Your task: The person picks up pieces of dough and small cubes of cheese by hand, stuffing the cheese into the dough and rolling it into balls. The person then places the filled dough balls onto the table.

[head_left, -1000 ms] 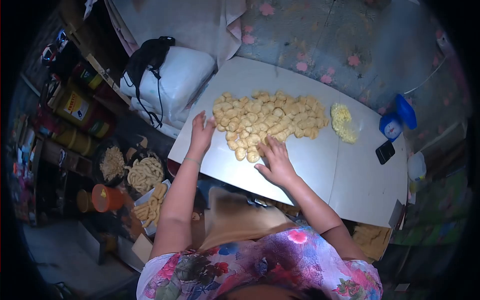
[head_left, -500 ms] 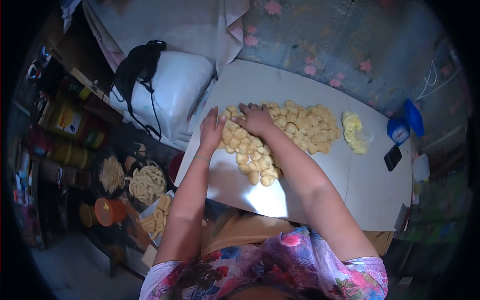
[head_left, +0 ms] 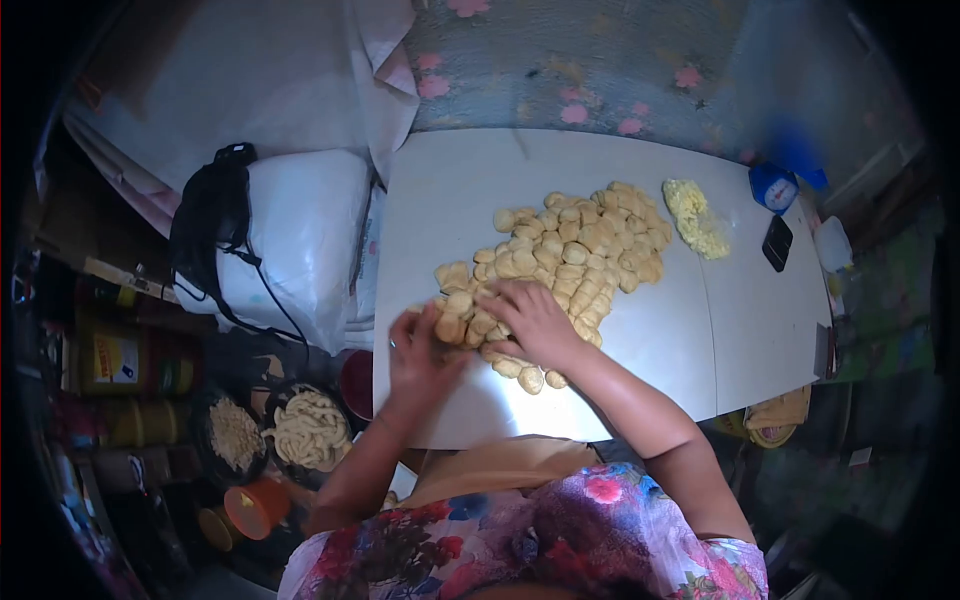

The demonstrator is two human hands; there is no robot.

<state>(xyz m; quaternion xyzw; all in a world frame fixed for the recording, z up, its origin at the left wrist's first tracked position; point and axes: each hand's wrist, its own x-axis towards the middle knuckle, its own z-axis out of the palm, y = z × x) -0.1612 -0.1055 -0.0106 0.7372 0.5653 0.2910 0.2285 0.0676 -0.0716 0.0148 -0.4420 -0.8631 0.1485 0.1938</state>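
Note:
A wide heap of round dough balls [head_left: 575, 245] lies on a pale table [head_left: 660, 345], stretching from its left side toward the middle. My right hand [head_left: 538, 322] rests palm down over the near part of the heap, fingers spread and touching the balls. At the heap's left end is my left hand [head_left: 418, 360], slightly blurred, its fingers apart and curved beside the outermost balls. Neither hand is closed round a ball. Some balls are hidden beneath the right hand.
A bag of yellow pieces [head_left: 697, 218], a blue scale [head_left: 774, 188] and a black phone [head_left: 777, 243] sit at the right. Left of the table are a white plastic-wrapped bundle [head_left: 305, 235], a pan of dough strips [head_left: 310, 430] and an orange container [head_left: 257, 507].
Both hands have come from the heap's far left edge toward the near side. Balls at the left have shifted nearer and the heap has changed shape. The camera view has turned too.

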